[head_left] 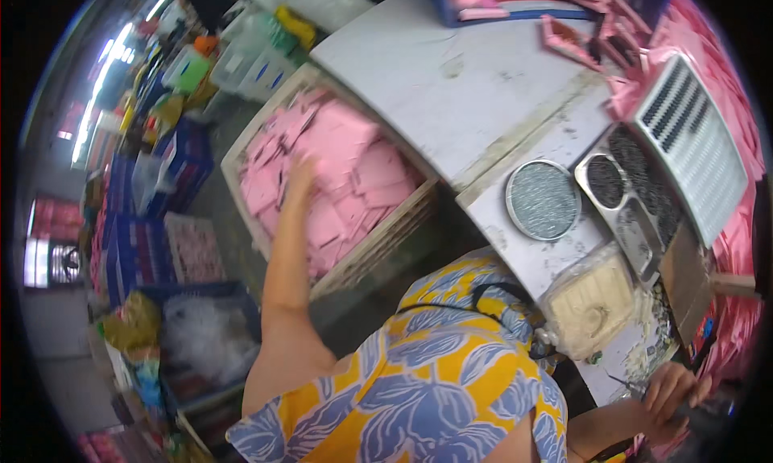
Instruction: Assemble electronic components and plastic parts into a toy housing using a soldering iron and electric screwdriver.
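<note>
My left hand (299, 181) reaches down into a wooden crate (378, 237) full of flat pink packets (346, 173); it is blurred, and whether it grips a packet cannot be told. My right hand (672, 390) rests at the near right end of the white worktable (475, 84), with the fingers curled beside a thin metal tool (626, 382); what it holds is unclear. My yellow and blue patterned sleeve fills the lower middle.
On the table lie a round grey tin (543, 200), a metal tray with dark compartments (636, 197), a white grid tray (694, 145), a bag of pale material (592, 302) and pink cases (580, 36). Blue crates (141, 245) and bags crowd the floor at left.
</note>
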`<state>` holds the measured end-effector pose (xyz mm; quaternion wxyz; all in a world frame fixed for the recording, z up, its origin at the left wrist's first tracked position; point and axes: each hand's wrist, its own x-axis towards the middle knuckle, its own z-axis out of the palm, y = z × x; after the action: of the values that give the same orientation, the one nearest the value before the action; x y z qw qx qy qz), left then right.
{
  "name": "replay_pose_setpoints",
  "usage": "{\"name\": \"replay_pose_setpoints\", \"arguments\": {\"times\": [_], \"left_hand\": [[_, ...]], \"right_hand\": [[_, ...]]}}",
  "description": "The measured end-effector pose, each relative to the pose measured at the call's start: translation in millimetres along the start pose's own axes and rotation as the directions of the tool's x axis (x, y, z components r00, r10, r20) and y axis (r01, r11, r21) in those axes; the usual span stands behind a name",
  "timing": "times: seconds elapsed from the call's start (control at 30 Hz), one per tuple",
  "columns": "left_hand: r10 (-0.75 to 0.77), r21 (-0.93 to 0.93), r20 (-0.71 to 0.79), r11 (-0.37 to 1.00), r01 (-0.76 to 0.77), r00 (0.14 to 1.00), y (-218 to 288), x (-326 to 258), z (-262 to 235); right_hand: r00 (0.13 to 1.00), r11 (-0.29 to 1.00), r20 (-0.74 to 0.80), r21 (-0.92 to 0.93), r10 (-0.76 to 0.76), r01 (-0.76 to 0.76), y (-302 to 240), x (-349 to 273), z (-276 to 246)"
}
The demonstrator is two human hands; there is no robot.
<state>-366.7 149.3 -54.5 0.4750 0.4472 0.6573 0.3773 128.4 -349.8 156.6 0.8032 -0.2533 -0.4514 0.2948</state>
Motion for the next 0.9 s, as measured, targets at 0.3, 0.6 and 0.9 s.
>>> {"name": "replay_pose_setpoints", "arguments": {"times": [0.3, 0.6, 0.9], "left_hand": [[0.556, 0.831, -0.411, 0.554, 0.046, 0.723, -15, 101, -36], [0.698, 0.136, 0.707, 0.022, -0.990, 0.113, 214, -28, 404], [0.688, 0.230, 0.720, -0.358, -0.905, -0.089, 265, 30, 498]], "right_hand": [[0.889, 0.793, -0.453, -0.563, -0.060, -0.234, 28, 16, -23], [0.837, 0.610, -0.480, -0.754, -0.262, -0.241, 27, 24, -78], [0.826, 0.517, -0.475, -0.810, -0.303, -0.276, 40, -5, -53]]}}
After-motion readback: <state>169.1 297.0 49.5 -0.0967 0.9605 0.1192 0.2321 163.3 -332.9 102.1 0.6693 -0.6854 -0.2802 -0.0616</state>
